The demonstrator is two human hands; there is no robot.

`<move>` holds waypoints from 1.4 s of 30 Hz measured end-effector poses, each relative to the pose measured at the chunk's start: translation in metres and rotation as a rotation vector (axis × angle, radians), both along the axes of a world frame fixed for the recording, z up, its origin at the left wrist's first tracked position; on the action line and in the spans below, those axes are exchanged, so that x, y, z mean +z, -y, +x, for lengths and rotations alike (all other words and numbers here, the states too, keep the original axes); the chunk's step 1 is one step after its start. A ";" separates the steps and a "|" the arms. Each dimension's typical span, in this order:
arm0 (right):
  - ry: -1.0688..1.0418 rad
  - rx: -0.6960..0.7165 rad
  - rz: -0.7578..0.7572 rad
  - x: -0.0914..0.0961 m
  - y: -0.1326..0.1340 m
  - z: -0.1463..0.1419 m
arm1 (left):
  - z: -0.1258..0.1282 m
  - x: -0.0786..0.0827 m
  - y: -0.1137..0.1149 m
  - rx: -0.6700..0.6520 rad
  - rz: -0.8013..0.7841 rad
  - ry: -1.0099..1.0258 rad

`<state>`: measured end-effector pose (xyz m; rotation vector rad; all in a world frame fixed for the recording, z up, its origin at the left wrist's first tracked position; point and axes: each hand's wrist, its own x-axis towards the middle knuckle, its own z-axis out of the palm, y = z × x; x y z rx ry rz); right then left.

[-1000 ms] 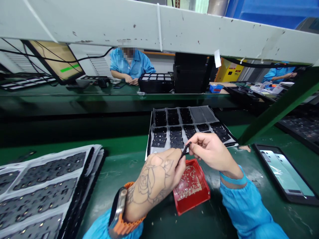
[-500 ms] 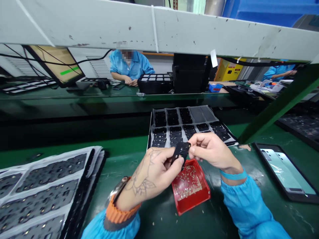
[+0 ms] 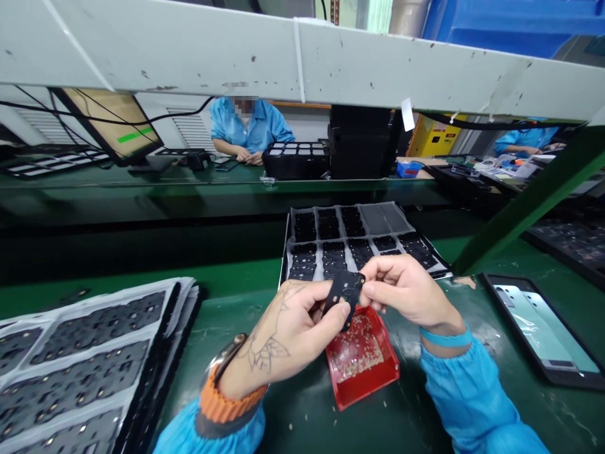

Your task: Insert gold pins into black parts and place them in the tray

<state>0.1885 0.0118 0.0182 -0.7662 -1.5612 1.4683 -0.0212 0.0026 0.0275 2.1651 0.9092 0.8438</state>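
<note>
Between the thumb and fingers of my left hand (image 3: pixel 295 331) is a thin black plastic phone part (image 3: pixel 341 291) with cut-outs, held tilted. My right hand (image 3: pixel 404 293) is closed in a pinch at the part's upper right corner; whatever its fingertips hold is too small to make out. Just below both hands stands a red bin (image 3: pixel 362 396) on the green table, partly covered by the left hand and the part. Many tiny gold-coloured pieces (image 3: pixel 362 364) lie scattered over its floor.
Behind my hands lies a tray (image 3: pixel 326 236) of similar black parts. More trays (image 3: pixel 94 366) are stacked at left. A black frame with a shiny pale panel (image 3: pixel 543 328) lies at right. A green post (image 3: pixel 524 198) slants down there. A beam (image 3: pixel 212 53) crosses above; a co-worker (image 3: pixel 253 129) sits beyond.
The black part has turned slightly, showing more of its flat face. Both hands stay nearly in place, the right still at the part's corner.
</note>
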 end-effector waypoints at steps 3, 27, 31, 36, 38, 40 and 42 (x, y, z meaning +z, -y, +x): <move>0.007 -0.009 0.003 0.000 0.000 0.000 | 0.001 -0.001 0.001 0.019 0.106 -0.032; 0.013 0.002 0.034 -0.004 -0.008 0.002 | 0.002 -0.008 -0.005 0.059 0.406 -0.102; 0.003 0.006 0.029 -0.004 -0.004 0.002 | -0.001 -0.004 -0.004 0.035 0.330 -0.067; -0.006 0.000 0.021 -0.003 -0.001 0.001 | -0.001 0.000 -0.003 0.021 0.297 -0.043; -0.017 0.003 0.016 -0.002 0.000 0.001 | -0.001 0.001 -0.003 0.008 0.283 -0.031; -0.028 0.010 0.013 -0.002 0.001 0.001 | -0.001 0.001 -0.003 -0.016 0.273 -0.011; -0.032 0.015 0.013 -0.001 0.002 0.002 | -0.001 0.001 -0.003 -0.032 0.271 0.008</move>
